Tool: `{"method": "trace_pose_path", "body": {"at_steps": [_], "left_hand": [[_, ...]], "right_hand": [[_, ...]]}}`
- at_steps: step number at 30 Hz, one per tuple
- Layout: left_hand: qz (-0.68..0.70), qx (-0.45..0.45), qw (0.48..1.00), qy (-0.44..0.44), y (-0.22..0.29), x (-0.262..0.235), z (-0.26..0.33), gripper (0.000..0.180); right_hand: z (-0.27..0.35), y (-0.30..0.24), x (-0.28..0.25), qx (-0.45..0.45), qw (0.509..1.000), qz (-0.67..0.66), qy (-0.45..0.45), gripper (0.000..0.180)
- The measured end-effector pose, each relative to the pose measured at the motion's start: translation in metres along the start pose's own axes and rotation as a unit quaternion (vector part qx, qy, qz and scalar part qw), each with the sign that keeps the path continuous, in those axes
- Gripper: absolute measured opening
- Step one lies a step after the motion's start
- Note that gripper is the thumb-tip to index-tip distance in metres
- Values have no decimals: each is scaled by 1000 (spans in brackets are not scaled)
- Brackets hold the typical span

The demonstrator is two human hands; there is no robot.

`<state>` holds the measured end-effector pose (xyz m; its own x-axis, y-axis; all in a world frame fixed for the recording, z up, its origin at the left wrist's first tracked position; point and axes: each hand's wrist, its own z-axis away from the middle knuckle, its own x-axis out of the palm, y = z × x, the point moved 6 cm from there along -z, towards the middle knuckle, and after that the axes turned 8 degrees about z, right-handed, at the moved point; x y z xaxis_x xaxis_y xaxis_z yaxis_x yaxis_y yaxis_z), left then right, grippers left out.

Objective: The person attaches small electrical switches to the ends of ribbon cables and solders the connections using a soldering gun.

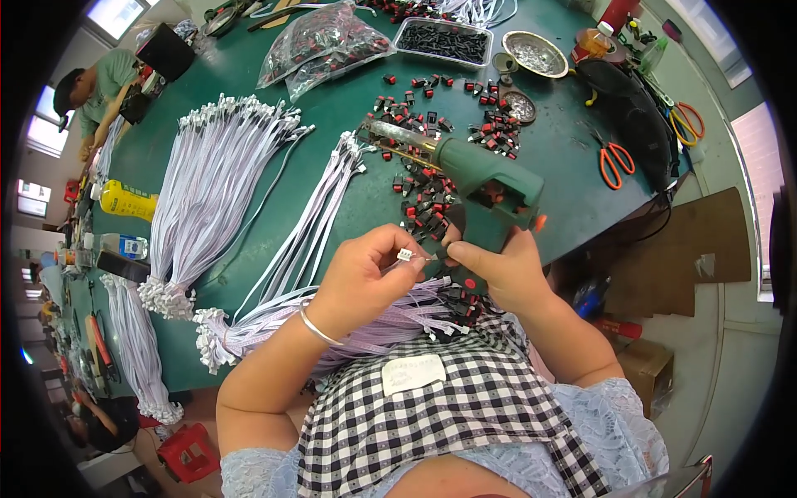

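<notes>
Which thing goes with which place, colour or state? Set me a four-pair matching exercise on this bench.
Things:
1. Left hand
2. Heat gun
3. Tub
4. Bracelet

Matches:
A. Filled with black pieces
B. Around a wrist
C. Green-bodied
D. Holding a white connector

Pairs: 1-D, 2-C, 3-A, 4-B
</notes>
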<state>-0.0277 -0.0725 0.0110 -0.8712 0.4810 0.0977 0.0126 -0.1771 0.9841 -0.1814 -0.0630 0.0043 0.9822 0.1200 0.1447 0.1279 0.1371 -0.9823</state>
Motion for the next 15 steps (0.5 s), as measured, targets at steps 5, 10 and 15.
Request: {"method": "trace_pose_path", "body": {"at_steps": [5,10,15], "left_hand": [[26,-66,997,2,1,5,2,5],[-8,-43,999,8,-1,5,0,4],[-40,-33,999,7,0,6,-3,6]], "right_hand": [[0,8,0,20,1000,19,10,30],[-1,8,2,17,1000,3,4,30],[-2,7,3,5,1000,7,-4,29]]}}
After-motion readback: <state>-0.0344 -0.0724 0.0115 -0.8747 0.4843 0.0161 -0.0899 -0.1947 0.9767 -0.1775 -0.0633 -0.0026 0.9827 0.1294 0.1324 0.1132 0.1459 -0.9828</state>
